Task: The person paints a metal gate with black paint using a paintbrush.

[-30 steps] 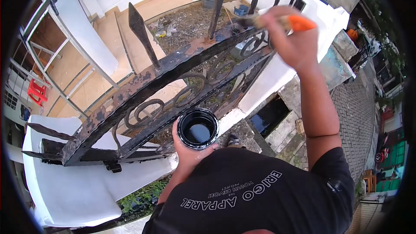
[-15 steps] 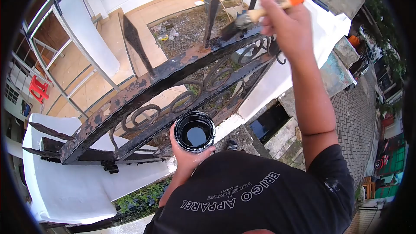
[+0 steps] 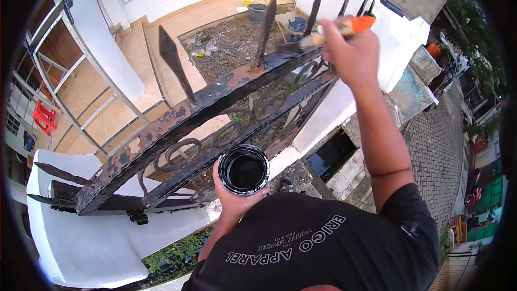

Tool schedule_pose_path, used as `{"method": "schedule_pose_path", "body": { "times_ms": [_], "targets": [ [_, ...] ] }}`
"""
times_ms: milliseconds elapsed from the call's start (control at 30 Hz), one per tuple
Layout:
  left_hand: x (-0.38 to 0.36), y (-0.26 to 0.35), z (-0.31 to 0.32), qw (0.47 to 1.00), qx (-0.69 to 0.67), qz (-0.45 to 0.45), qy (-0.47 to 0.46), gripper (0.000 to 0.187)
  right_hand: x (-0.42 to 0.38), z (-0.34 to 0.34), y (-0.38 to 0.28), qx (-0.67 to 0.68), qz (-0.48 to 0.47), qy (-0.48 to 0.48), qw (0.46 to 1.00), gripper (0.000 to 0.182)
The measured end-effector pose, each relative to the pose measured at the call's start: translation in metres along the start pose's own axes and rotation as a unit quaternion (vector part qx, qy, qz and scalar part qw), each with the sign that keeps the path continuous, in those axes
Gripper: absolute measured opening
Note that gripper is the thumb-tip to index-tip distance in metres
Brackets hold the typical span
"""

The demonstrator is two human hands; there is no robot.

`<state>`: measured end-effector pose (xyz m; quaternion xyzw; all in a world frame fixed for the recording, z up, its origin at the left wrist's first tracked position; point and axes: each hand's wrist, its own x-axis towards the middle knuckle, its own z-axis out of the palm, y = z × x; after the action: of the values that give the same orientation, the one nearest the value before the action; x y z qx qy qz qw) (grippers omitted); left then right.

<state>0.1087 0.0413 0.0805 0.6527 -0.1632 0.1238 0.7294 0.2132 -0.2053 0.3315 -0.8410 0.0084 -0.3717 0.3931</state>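
Note:
My right hand (image 3: 353,48) is closed around a paintbrush (image 3: 318,39) with a pale wooden handle and an orange end. Its dark bristles lie against the top rail of an iron fence (image 3: 215,91), between two of its spear points. Glossy black covers the rail near the brush, while rust and flaking paint show farther left. Below the rail, my left hand (image 3: 235,200) grips an open can of black paint (image 3: 245,170) from beneath and the side. Black paint coats the can's rim. Scrollwork (image 3: 180,151) runs under the rail.
White walls (image 3: 81,237) flank the fence. Beyond it lie a gravel bed (image 3: 221,43), a dark bucket (image 3: 257,13) and a tiled porch. A metal frame (image 3: 81,75) and a red plastic stool (image 3: 46,117) stand at left. A water-filled drain (image 3: 331,153) opens below right.
The brush has come down and slightly left along the rail, its bristles now lower on it. The can stays in my left hand, and the whole view has shifted slightly.

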Motion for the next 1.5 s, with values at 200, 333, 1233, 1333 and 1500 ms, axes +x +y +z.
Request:
{"method": "schedule_pose_path", "body": {
  "times_ms": [200, 333, 1233, 1333, 1500],
  "targets": [
    [0.003, -0.004, -0.003, 1.000, -0.011, -0.014, 0.003, 0.125, -0.025, -0.005, 0.006, 0.211, -0.076, 0.067, 0.972, 0.021],
    [0.002, -0.003, -0.008, 1.000, -0.010, -0.021, 0.000, 0.126, -0.034, 0.010, 0.020, 0.002, -0.216, 0.100, 0.971, 0.026],
    [0.021, 0.001, 0.000, 1.000, -0.017, -0.010, -0.013, 0.123, -0.047, -0.003, 0.022, 0.160, -0.084, 0.156, 0.971, 0.026],
    [0.024, 0.006, 0.003, 1.000, 0.002, -0.020, -0.012, 0.122, -0.040, 0.003, 0.038, 0.131, -0.142, 0.135, 0.972, 0.025],
    [0.026, 0.005, 0.005, 1.000, 0.002, -0.007, 0.002, 0.122, -0.033, -0.013, 0.041, 0.265, -0.046, 0.110, 0.957, 0.024]
  ]
}}
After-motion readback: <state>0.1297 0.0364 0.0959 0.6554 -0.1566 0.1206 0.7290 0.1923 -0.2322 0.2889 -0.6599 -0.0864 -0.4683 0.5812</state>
